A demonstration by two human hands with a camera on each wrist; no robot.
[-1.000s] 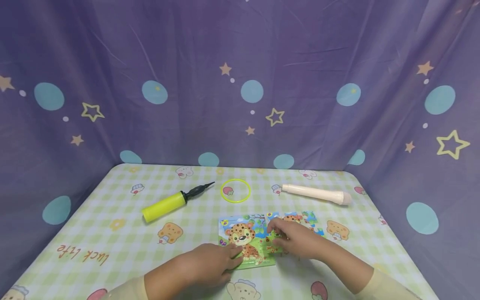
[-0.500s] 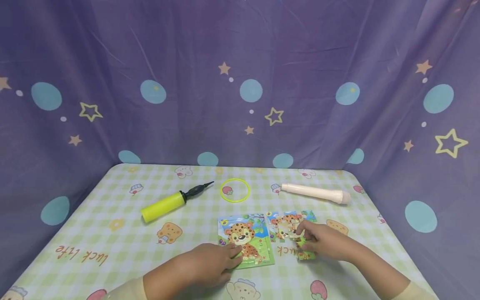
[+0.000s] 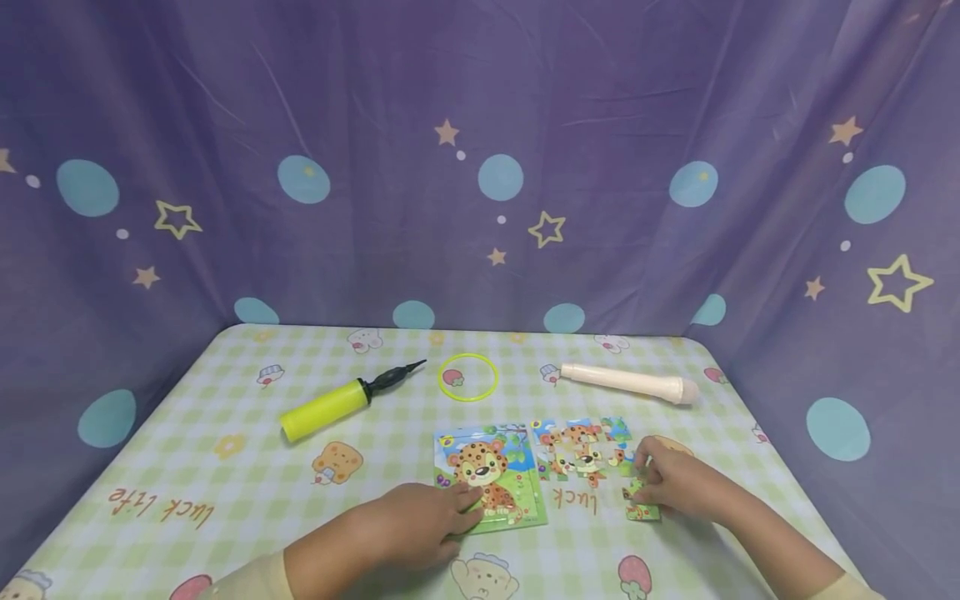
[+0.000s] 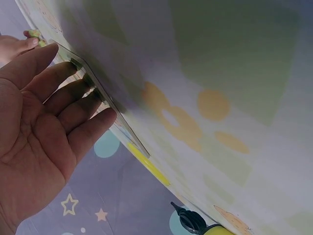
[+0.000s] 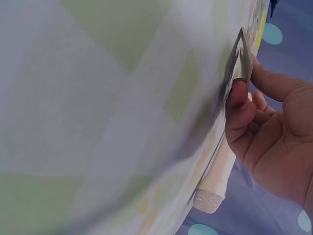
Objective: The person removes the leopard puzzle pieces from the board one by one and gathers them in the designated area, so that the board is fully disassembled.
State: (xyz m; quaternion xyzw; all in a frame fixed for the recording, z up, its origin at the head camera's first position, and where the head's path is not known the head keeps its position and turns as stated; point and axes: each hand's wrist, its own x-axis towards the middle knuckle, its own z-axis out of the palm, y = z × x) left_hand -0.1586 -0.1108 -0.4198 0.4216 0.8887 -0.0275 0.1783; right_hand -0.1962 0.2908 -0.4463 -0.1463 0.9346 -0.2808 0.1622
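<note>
My left hand point(image 3: 416, 525) rests its fingers on the lower left of a square leopard picture board point(image 3: 517, 492) lying on the table. In the left wrist view its fingers point(image 4: 80, 105) reach over the board's edge fairly straight. To the right, my right hand point(image 3: 690, 487) pinches a green puzzle piece point(image 3: 643, 510), its far part hidden by the fingers. The right wrist view shows this piece point(image 5: 247, 61) tilted up between thumb and fingers. Several leopard puzzle pieces point(image 3: 588, 458) lie beside the board, partly joined, with gaps showing the tablecloth.
A yellow hand pump point(image 3: 326, 410) with a black nozzle lies at the back left. Behind the board is a thin yellow ring point(image 3: 440, 390). A cream toy microphone point(image 3: 622, 381) lies at the back right. A purple curtain point(image 3: 375, 250) hangs beyond the table.
My right hand has moved right, away from the board, carrying the green puzzle piece from the lower left of the loose pieces to their lower right. My left hand stays on the board.
</note>
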